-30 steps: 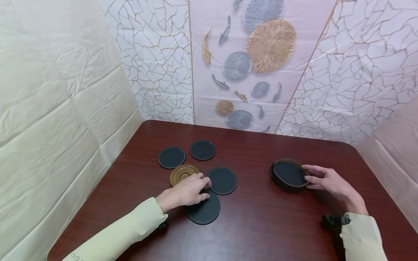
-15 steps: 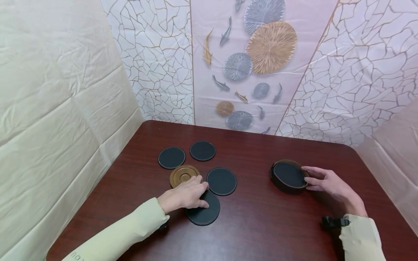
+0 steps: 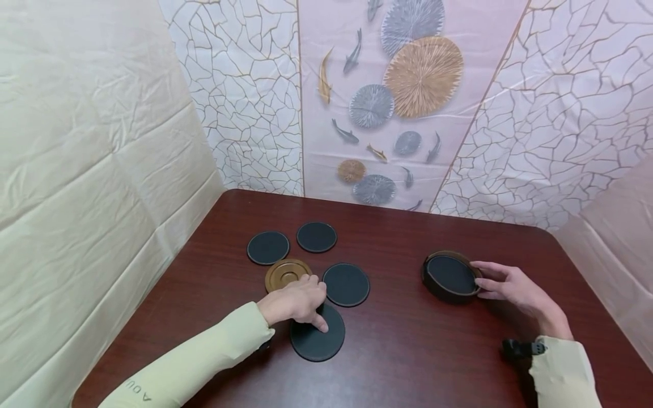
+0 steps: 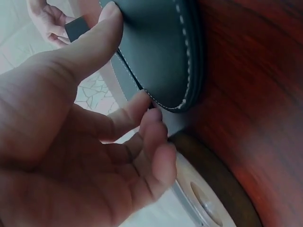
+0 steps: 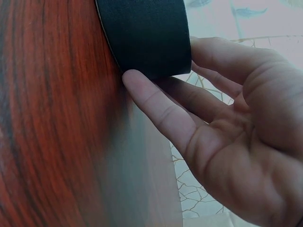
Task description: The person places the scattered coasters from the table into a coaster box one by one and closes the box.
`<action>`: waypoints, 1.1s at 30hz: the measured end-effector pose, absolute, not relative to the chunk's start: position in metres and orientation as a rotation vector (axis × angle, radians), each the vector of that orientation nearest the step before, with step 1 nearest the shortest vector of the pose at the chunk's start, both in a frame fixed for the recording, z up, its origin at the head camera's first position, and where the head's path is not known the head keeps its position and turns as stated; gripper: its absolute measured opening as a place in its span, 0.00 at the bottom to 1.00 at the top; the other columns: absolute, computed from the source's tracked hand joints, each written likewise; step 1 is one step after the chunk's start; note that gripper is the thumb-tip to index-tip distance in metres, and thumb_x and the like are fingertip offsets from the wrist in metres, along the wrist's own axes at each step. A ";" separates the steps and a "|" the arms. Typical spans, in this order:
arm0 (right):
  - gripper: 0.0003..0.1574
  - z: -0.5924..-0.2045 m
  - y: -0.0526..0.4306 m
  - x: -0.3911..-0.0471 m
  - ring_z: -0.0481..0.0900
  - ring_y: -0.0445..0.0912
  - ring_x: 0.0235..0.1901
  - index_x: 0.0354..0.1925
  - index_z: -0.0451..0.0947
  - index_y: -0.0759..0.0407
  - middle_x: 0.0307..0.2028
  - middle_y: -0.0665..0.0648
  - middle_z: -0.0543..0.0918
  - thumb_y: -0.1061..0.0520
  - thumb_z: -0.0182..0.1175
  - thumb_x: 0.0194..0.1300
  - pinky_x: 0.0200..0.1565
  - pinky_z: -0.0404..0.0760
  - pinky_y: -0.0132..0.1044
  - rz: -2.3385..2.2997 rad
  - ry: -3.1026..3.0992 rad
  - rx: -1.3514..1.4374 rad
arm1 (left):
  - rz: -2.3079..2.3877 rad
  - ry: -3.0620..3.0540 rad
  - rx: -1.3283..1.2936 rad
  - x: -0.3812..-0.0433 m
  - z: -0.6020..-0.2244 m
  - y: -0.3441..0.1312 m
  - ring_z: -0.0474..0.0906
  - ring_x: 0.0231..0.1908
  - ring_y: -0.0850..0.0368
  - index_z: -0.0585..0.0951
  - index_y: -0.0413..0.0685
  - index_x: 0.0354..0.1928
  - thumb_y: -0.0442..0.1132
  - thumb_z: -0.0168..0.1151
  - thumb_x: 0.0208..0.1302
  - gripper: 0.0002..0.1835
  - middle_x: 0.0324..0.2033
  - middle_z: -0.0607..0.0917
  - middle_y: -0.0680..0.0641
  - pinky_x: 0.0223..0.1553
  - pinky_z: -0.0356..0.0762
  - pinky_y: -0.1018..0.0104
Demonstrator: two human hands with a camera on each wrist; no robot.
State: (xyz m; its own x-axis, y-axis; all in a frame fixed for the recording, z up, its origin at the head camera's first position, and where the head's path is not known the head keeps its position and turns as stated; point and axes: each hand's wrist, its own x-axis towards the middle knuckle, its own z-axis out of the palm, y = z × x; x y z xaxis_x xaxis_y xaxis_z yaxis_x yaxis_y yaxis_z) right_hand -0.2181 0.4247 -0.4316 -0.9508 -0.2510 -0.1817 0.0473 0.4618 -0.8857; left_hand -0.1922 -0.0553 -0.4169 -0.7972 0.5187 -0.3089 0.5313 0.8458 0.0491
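Note:
My left hand (image 3: pixel 298 297) is at the near dark leather coaster (image 3: pixel 317 340). In the left wrist view the thumb lies on the white-stitched coaster (image 4: pixel 151 47), and the bent fingertips (image 4: pixel 154 116) meet its edge, so the hand pinches it. Part of it is hidden by the hand in the head view. A round wooden disc (image 3: pixel 285 272) with concentric rings lies just beyond this hand, partly covered. At the right, my right hand (image 3: pixel 517 289) touches the side of a round dark coaster holder (image 3: pixel 444 292) with fairly straight fingers. One dark coaster (image 3: pixel 451 275) shows inside it.
Three more dark coasters lie flat on the reddish-brown table (image 3: pixel 398 351): one at the back left (image 3: pixel 268 247), another at the back (image 3: pixel 316 237), and a third to the right of the left hand (image 3: pixel 346 284). Patterned cloth walls (image 3: pixel 372 153) surround the table.
The near coaster has slid slightly toward the person, and the left hand has shifted a little with its thumb lower on it. The right hand and the holder have not moved.

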 end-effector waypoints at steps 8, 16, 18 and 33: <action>0.43 -0.432 0.426 -0.219 0.86 0.42 0.45 0.72 0.54 0.70 0.68 0.79 0.59 0.55 0.60 0.69 0.46 0.85 0.43 -1.473 2.442 -0.204 | -0.110 2.748 0.786 -0.187 -0.416 -0.054 0.70 0.40 0.53 0.75 0.46 0.48 0.69 0.70 0.47 0.38 0.39 0.77 0.47 0.40 0.72 0.61; 0.43 -0.432 0.425 -0.220 0.85 0.42 0.45 0.72 0.54 0.71 0.68 0.80 0.59 0.56 0.61 0.69 0.46 0.85 0.43 -1.473 2.435 -0.191 | 0.001 2.760 0.750 -0.182 -0.410 -0.055 0.73 0.39 0.52 0.73 0.46 0.49 0.67 0.71 0.48 0.37 0.38 0.80 0.48 0.37 0.72 0.62; 0.43 -0.431 0.425 -0.220 0.86 0.42 0.45 0.72 0.53 0.70 0.68 0.80 0.59 0.55 0.61 0.69 0.46 0.85 0.44 -1.478 2.433 -0.187 | 0.059 2.766 0.752 -0.182 -0.409 -0.057 0.74 0.39 0.53 0.73 0.46 0.49 0.65 0.72 0.50 0.36 0.37 0.80 0.48 0.36 0.72 0.62; 0.42 -0.432 0.424 -0.219 0.85 0.42 0.45 0.72 0.54 0.71 0.68 0.80 0.60 0.56 0.60 0.69 0.46 0.85 0.42 -1.456 2.449 -0.206 | 0.384 2.704 0.988 -0.185 -0.389 -0.062 0.75 0.43 0.57 0.76 0.52 0.50 0.40 0.65 0.65 0.13 0.45 0.79 0.48 0.46 0.76 0.64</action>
State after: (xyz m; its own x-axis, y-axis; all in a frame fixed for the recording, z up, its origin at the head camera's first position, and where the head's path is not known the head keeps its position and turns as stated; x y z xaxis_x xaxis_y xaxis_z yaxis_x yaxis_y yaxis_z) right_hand -0.2190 0.4245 -0.4319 -0.9494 -0.2645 -0.1692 0.0222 0.4809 -0.8765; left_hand -0.1852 -0.0622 -0.3892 -0.7440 0.6554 -0.1298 0.5933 0.7374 0.3228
